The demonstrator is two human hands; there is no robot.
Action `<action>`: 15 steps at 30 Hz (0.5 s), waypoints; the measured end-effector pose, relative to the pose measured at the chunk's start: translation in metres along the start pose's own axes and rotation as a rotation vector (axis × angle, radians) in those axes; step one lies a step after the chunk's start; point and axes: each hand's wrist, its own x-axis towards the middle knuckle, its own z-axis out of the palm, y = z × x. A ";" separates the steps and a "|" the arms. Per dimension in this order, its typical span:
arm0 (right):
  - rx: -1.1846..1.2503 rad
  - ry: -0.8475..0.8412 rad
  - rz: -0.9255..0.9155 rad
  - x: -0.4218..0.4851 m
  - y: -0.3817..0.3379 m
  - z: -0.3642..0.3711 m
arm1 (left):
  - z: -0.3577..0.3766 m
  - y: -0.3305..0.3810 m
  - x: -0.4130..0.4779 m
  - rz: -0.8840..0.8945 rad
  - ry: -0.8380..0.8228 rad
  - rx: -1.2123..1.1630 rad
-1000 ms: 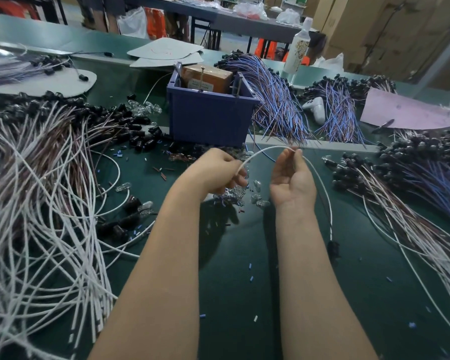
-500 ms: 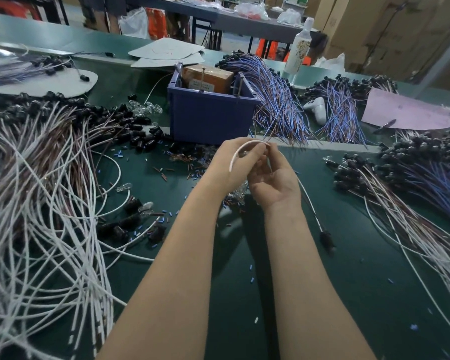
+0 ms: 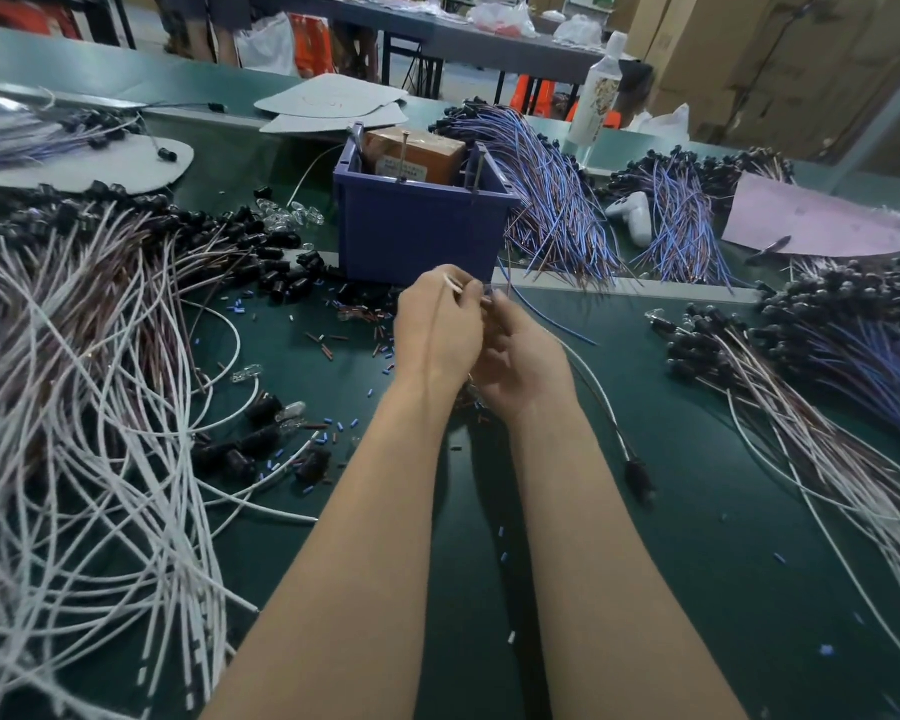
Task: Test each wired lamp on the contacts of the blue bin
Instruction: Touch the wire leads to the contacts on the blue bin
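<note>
Head view: black socket (image 3: 639, 478) lay on the green table (image 3: 697, 563) beside your right forearm. Its white wire (image 3: 598, 392) ran up into your right hand (image 3: 523, 363), fingers curled round it. Your left hand (image 3: 437, 330) pinched the wire's end, just short of the blue bin (image 3: 417, 226).

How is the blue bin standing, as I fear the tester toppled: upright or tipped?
Upright. The blue bin rests flat on the green table, open top upward, a brown box and metal rods showing above its rim.

Since a second ago we have brought our left hand (image 3: 437, 332) and right hand (image 3: 528, 363) together, flattening the arch of the white wire (image 3: 596, 388), and moved nearer the blue bin (image 3: 411, 228).
</note>
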 end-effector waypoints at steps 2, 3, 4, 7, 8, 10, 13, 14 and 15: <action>-0.255 -0.025 -0.021 -0.005 -0.004 0.000 | -0.008 -0.003 0.004 -0.016 0.043 0.030; -0.400 -0.055 -0.032 -0.009 -0.008 -0.001 | -0.012 -0.005 0.007 -0.028 0.053 0.059; -0.517 -0.099 -0.054 -0.013 -0.012 -0.002 | -0.015 -0.006 0.010 -0.043 0.052 0.086; -0.687 -0.130 -0.337 -0.021 -0.024 -0.006 | -0.021 -0.009 0.016 -0.094 0.033 0.093; -0.760 -0.055 -0.507 -0.022 -0.027 -0.007 | -0.021 -0.009 0.017 -0.105 0.026 0.086; -0.928 0.096 -0.772 -0.020 -0.031 -0.009 | -0.022 -0.010 0.017 -0.110 0.001 0.065; -1.281 0.022 -0.703 -0.014 -0.023 -0.015 | -0.022 -0.007 0.015 -0.111 -0.043 -0.018; -1.356 -0.020 -0.658 -0.010 -0.017 -0.017 | -0.021 -0.006 0.015 -0.109 -0.051 -0.061; -1.392 -0.047 -0.650 -0.008 -0.012 -0.017 | -0.021 -0.005 0.014 -0.106 -0.054 -0.113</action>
